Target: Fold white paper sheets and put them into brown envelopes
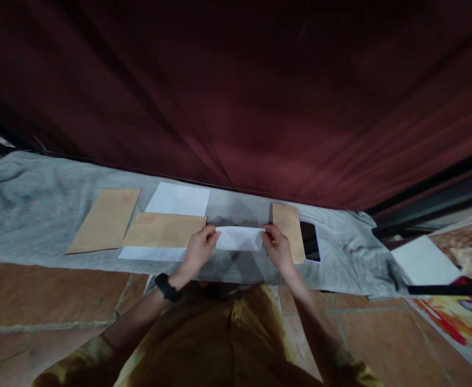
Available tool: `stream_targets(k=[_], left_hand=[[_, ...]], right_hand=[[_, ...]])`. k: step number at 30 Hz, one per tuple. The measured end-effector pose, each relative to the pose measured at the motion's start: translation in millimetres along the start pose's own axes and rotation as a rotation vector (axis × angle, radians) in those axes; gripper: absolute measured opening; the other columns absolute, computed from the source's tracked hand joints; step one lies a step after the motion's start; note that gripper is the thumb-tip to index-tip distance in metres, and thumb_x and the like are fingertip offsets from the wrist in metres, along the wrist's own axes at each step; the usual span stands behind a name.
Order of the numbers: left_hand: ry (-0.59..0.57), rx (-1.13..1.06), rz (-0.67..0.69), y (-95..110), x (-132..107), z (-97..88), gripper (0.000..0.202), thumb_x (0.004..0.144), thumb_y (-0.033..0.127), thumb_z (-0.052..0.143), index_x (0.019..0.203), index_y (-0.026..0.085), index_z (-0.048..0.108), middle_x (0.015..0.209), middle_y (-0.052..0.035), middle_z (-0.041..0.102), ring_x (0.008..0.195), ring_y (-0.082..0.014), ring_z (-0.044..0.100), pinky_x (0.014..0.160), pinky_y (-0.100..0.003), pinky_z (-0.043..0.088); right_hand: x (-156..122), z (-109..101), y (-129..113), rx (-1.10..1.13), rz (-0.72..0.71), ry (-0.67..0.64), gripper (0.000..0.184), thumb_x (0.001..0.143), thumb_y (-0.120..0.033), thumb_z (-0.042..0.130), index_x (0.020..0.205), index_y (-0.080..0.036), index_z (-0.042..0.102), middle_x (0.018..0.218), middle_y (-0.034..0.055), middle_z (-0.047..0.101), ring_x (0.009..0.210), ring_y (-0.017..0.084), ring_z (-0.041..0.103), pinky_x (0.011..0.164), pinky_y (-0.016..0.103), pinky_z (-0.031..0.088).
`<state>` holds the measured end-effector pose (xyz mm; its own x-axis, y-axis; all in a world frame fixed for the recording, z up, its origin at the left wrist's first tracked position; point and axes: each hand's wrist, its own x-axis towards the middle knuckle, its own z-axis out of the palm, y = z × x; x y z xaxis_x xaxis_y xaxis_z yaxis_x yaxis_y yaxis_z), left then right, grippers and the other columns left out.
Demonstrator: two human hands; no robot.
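Note:
Between both hands a folded sheet of white paper (239,238) is held level above the grey cloth. My left hand (199,250) pinches its left end, and my right hand (278,248) pinches the right end near the top corner. Just left of my left hand, a brown envelope (165,230) lies across white paper (178,199), which shows above and below it. Close by my right hand, several stacked brown envelopes (290,228) rest partly behind the fingers. A dark-screened phone (310,242) lies against their right side.
Another brown envelope (104,220) lies at the left on the grey cloth (38,215). A dark red curtain (236,107) hangs behind the surface. At the right are a dark metal bar (441,199), a white sheet (425,260) and a colourful printed package (461,322). Tiled floor (58,301) shows in front.

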<state>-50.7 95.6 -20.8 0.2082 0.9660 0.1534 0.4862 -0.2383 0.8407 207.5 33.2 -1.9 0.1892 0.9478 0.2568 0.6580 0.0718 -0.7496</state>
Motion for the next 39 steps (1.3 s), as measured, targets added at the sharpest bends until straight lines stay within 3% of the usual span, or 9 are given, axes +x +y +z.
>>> stream_targets(k=[3, 8, 11, 13, 17, 23, 26, 30, 39], left_hand=[[0.051, -0.142, -0.074, -10, 8, 9.8, 0.025, 0.085, 0.040, 0.056, 0.069, 0.021, 0.057, 0.061, 0.0046, 0.055, 0.059, -0.0125, 0.052, 0.057, -0.022, 0.042], [0.152, -0.140, -0.148, -28, 12, 29.0, 0.015, 0.081, 0.034, 0.057, 0.075, 0.021, 0.060, 0.065, 0.0020, 0.062, 0.061, -0.0146, 0.059, 0.061, -0.025, 0.047], [0.169, -0.111, -0.141, -27, 7, 34.1, 0.019, 0.084, 0.032, 0.055, 0.094, 0.019, 0.066, 0.071, -0.0004, 0.067, 0.065, -0.0171, 0.063, 0.066, -0.029, 0.053], [0.177, -0.045, -0.086, -24, -2, 35.3, 0.031, 0.089, 0.031, 0.053, 0.114, 0.018, 0.065, 0.090, -0.0061, 0.073, 0.079, -0.0205, 0.069, 0.076, -0.035, 0.057], [0.151, 0.211, 0.160, -20, -30, 37.7, 0.039, 0.098, 0.026, 0.046, 0.133, 0.019, 0.059, 0.134, -0.0136, 0.064, 0.127, -0.0253, 0.060, 0.109, -0.045, 0.050], [-0.108, 0.516, 0.402, -26, -65, 42.5, 0.049, 0.100, 0.025, 0.048, 0.148, 0.017, 0.048, 0.158, -0.0141, 0.046, 0.148, -0.0253, 0.042, 0.116, -0.045, 0.044], [-0.150, 0.668, 0.442, -28, -70, 44.2, 0.053, 0.099, 0.031, 0.053, 0.150, 0.017, 0.047, 0.163, -0.0149, 0.039, 0.151, -0.0292, 0.036, 0.118, -0.048, 0.041], [-0.150, 0.786, 0.467, -30, -71, 47.6, 0.054, 0.099, 0.036, 0.055, 0.149, 0.019, 0.049, 0.162, -0.0140, 0.040, 0.150, -0.0299, 0.038, 0.119, -0.049, 0.039], [-0.135, 0.796, 0.478, -39, -74, 51.7, 0.054, 0.100, 0.039, 0.050, 0.150, 0.020, 0.048, 0.160, -0.0115, 0.044, 0.150, -0.0261, 0.039, 0.123, -0.048, 0.032]], right_hand=[[-3, 22, 18, 0.179, 0.124, 0.023, 0.038, 0.093, -0.040, 0.054, 0.121, -0.017, 0.064, 0.079, 0.0020, 0.070, 0.069, 0.016, 0.066, 0.063, 0.025, 0.053], [-20, 58, 44, 0.255, 0.295, -0.013, 0.028, 0.085, -0.042, 0.055, 0.096, -0.020, 0.067, 0.071, -0.0005, 0.068, 0.064, 0.018, 0.065, 0.054, 0.025, 0.051], [-26, 67, 46, 0.225, 0.276, 0.018, 0.020, 0.081, -0.037, 0.054, 0.077, -0.020, 0.065, 0.067, -0.0003, 0.066, 0.064, 0.018, 0.063, 0.059, 0.027, 0.051], [-26, 69, 45, 0.209, 0.260, 0.043, 0.018, 0.080, -0.033, 0.053, 0.075, -0.021, 0.064, 0.070, 0.0012, 0.068, 0.068, 0.019, 0.064, 0.064, 0.028, 0.052], [-23, 72, 43, 0.185, 0.239, 0.077, 0.021, 0.082, -0.030, 0.051, 0.086, -0.019, 0.069, 0.083, 0.0059, 0.074, 0.076, 0.022, 0.068, 0.072, 0.032, 0.055], [-17, 79, 44, 0.115, 0.236, 0.122, 0.027, 0.088, -0.028, 0.050, 0.099, -0.018, 0.072, 0.088, 0.0092, 0.077, 0.078, 0.023, 0.070, 0.071, 0.032, 0.057], [-14, 79, 42, 0.075, 0.247, 0.094, 0.029, 0.091, -0.027, 0.049, 0.106, -0.018, 0.072, 0.089, 0.0080, 0.078, 0.081, 0.022, 0.072, 0.071, 0.029, 0.056], [-14, 78, 37, -0.073, 0.265, 0.068, 0.035, 0.095, -0.025, 0.045, 0.119, -0.017, 0.069, 0.096, 0.0093, 0.078, 0.086, 0.021, 0.074, 0.075, 0.027, 0.056], [-31, 83, 29, -0.446, 0.052, 0.129, 0.050, 0.101, -0.022, 0.039, 0.150, -0.014, 0.045, 0.129, 0.0194, 0.065, 0.116, 0.030, 0.065, 0.097, 0.045, 0.054]])
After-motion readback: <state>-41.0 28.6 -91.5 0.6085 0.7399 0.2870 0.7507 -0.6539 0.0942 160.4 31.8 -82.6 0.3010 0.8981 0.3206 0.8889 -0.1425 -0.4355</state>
